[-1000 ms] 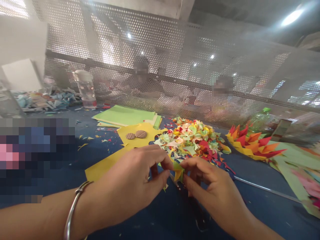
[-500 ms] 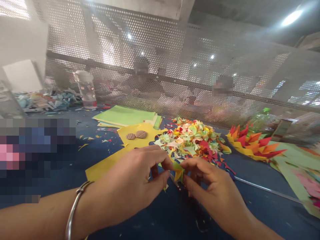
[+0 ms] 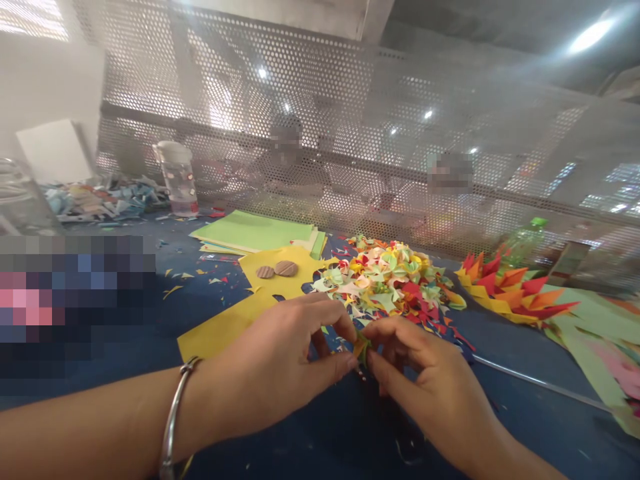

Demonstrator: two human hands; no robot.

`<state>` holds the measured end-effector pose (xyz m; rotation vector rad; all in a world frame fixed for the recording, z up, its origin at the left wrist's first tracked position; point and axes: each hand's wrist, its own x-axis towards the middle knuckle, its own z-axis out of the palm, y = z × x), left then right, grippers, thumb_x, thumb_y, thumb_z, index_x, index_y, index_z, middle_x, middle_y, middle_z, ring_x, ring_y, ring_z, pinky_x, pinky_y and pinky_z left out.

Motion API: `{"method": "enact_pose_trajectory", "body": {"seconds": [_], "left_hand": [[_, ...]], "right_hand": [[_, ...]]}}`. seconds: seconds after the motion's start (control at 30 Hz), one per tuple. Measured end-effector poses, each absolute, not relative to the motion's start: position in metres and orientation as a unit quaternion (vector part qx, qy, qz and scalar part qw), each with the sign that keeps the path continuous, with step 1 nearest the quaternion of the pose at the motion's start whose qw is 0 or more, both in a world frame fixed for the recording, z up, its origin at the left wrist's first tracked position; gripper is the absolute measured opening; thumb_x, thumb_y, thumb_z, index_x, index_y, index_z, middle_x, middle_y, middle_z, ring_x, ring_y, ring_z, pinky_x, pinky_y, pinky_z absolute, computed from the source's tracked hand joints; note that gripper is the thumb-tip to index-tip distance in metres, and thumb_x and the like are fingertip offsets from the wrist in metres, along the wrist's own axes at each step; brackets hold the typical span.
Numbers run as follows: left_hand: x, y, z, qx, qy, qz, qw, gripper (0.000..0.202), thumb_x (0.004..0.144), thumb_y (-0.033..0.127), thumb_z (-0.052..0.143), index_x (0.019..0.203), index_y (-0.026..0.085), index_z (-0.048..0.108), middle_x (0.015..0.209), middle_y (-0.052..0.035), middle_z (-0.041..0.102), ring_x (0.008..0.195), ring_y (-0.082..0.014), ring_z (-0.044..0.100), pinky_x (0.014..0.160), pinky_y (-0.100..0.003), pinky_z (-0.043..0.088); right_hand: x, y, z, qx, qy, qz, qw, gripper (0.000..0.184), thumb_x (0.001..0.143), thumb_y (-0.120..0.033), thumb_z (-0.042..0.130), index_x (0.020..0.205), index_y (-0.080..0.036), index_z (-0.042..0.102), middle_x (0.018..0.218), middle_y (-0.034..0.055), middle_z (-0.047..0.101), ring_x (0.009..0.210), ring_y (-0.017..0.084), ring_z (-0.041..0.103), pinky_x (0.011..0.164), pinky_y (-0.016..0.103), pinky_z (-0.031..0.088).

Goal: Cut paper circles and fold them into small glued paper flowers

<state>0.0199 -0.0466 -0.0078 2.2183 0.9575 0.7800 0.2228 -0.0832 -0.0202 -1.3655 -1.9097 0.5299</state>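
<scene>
My left hand [image 3: 285, 367] and my right hand [image 3: 425, 380] meet over the dark blue table [image 3: 325, 433], each pinching one side of a small folded paper piece [image 3: 361, 345], green and orange, between thumb and forefinger. A metal bangle [image 3: 173, 417] sits on my left wrist. Just beyond the fingers lies a heap of small folded paper pieces [image 3: 387, 280] in many colours. A yellow paper sheet [image 3: 225, 327] lies under and behind my left hand.
Green paper sheets [image 3: 255, 233] are stacked at the back, two brown discs [image 3: 277, 269] rest on yellow paper. Orange and red pointed paper shapes [image 3: 510, 293] lie right, near a green-capped bottle [image 3: 525, 243]. A clear jar [image 3: 175, 177] stands left. People sit behind a perforated metal screen [image 3: 350, 133].
My fingers have closed tighter on the folded piece, so less of it shows. The view has shifted slightly to the left.
</scene>
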Motion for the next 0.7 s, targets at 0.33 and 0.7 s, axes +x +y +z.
{"method": "enact_pose_trajectory", "body": {"seconds": [0.33, 0.7], "left_hand": [[0.0206, -0.0405, -0.0041, 0.819, 0.346, 0.281, 0.362, 0.011, 0.081, 0.023, 0.064, 0.091, 0.021, 0.067, 0.091, 0.0002, 0.066, 0.074, -0.0128, 0.065, 0.066, -0.023, 0.051], [0.0220, -0.0387, -0.0063, 0.834, 0.331, 0.294, 0.330, 0.013, 0.081, 0.016, 0.058, 0.086, 0.020, 0.069, 0.088, -0.0007, 0.066, 0.074, -0.0132, 0.062, 0.070, -0.026, 0.051]], "right_hand": [[0.2240, -0.0833, -0.0215, -0.527, -0.741, 0.204, 0.363, 0.014, 0.088, -0.030, 0.055, 0.095, -0.021, 0.064, 0.063, -0.0020, 0.060, 0.053, 0.014, 0.057, 0.051, 0.028, 0.048], [0.2246, -0.0842, -0.0220, -0.531, -0.743, 0.202, 0.352, 0.016, 0.089, -0.031, 0.055, 0.097, -0.020, 0.064, 0.064, -0.0013, 0.059, 0.055, 0.015, 0.057, 0.053, 0.029, 0.049]]}}
